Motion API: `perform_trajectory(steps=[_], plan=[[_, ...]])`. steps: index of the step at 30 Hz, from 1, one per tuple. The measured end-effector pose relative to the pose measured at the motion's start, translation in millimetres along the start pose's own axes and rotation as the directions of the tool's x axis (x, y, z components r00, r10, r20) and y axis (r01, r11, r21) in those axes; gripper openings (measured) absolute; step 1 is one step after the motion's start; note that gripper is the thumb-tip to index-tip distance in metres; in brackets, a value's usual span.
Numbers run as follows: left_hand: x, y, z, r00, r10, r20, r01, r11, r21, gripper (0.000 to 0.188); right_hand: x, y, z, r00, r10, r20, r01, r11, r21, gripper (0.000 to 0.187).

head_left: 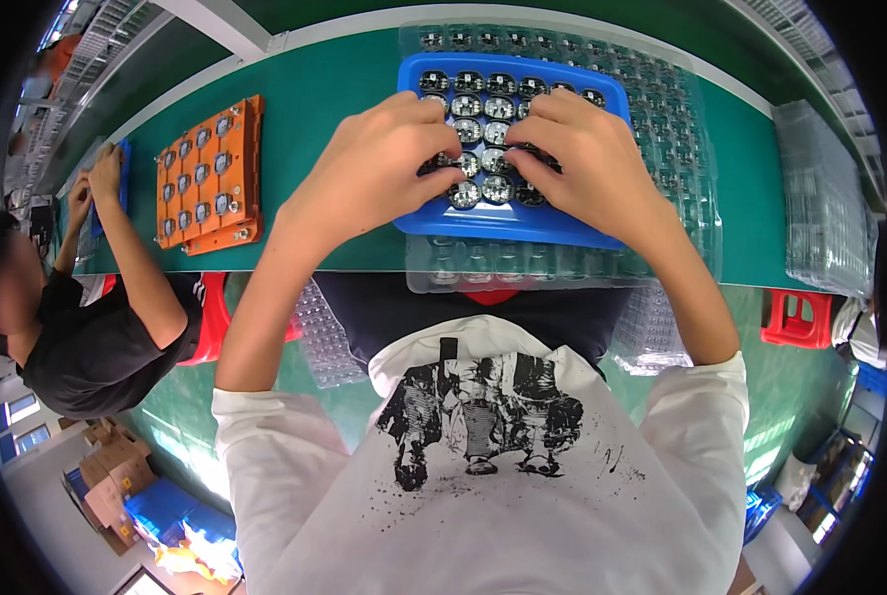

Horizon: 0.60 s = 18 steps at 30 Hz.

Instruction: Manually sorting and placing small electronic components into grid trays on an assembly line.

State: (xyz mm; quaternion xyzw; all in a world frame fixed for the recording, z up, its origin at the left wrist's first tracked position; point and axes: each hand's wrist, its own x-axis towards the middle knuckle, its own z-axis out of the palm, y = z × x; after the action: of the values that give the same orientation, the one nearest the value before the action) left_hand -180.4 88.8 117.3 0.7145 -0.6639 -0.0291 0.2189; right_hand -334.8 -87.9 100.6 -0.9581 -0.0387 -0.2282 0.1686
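Note:
A blue tray (419, 226) holds rows of small shiny silver parts (495, 188) with black rims. Over its left side my left hand (379, 164) is curled, its thumb and forefinger closed round one of these parts in the tray. My right hand (587, 159) reaches in from the other side, thumb and forefinger bent round another part near the tray's middle. Both hands partly hide the parts beneath them. Under the blue tray lies a clear plastic tray (701, 213) with moulded pockets, several of them holding similar shiny parts along the far edge.
Orange fixture plates (205, 183) with rows of small parts lie left on the green table (300, 129). Stacked clear trays (825, 198) stand at the right. A co-worker in black (116, 337) works at far left. Red stools (799, 317) and more clear trays (652, 332) are below the table edge.

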Motion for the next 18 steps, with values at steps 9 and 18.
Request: perform_trajectory(steps=[9, 18], plan=[[3, -3, 14, 0.998, 0.054, 0.03, -0.057, 0.995, 0.079, 0.009, -16, -4, -12, 1.0, 0.025, -0.011, -0.025, 1.0, 0.011, 0.014], [-2, -3, 0, 1.0, -0.026, -0.009, 0.026, 0.999, -0.045, 0.01, -24, -3, -10, 0.998, 0.056, 0.025, -0.056, 0.998, 0.002, 0.014]])
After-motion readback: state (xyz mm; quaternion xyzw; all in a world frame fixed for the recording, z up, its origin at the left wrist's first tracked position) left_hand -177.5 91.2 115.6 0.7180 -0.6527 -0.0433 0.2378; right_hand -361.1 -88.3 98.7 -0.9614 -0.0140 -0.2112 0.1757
